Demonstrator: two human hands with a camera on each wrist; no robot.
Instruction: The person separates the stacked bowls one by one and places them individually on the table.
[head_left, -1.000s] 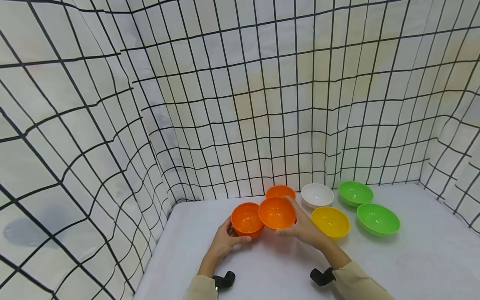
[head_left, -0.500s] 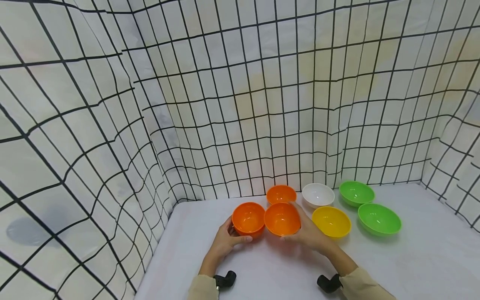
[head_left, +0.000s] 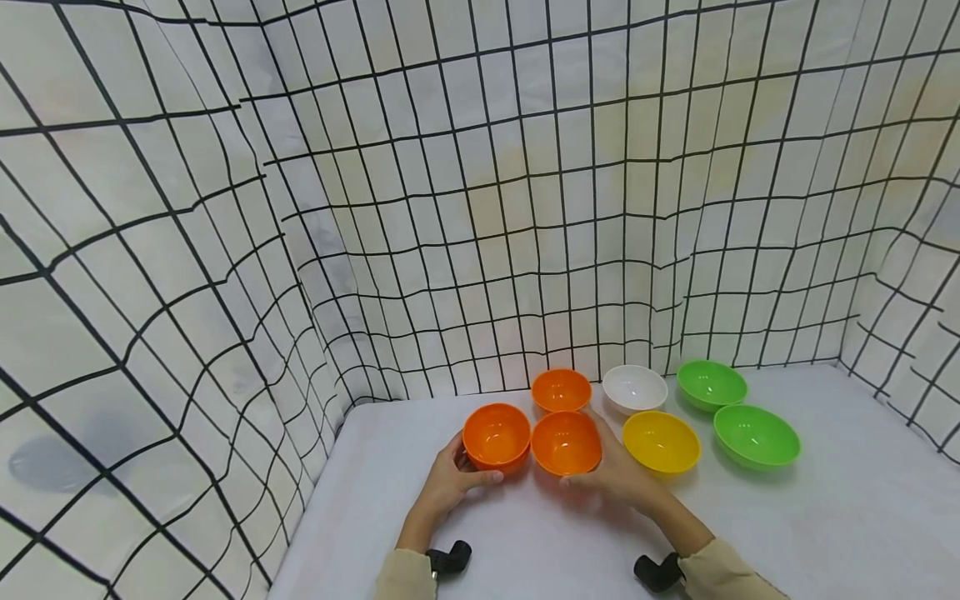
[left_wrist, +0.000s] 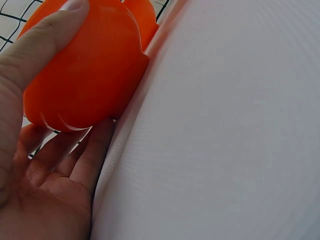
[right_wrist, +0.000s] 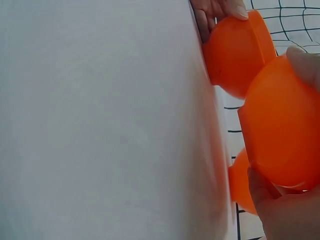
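My left hand [head_left: 450, 482] grips an orange bowl [head_left: 497, 437] from its left side, thumb along the front. In the right wrist view a band runs below this bowl's rim. Just to its right, my right hand [head_left: 617, 467] holds another orange bowl [head_left: 566, 443], thumb at the front and fingers round the far right side. The right wrist view shows this held bowl [right_wrist: 285, 127] with its foot a little off the white tabletop [right_wrist: 110, 120]. Behind it stands a third orange bowl [head_left: 561, 390], its front partly covered in the head view.
A white bowl [head_left: 634, 389] and a yellow bowl [head_left: 662, 442] stand right of the orange ones. Two green bowls [head_left: 711, 385] are farther right. A white wall with black grid lines [head_left: 480, 208] rises behind the table and along its left side.
My right hand has brought its orange bowl rightward and down, away from overlapping the left one, and tipped it more level. My left hand stays on its bowl.
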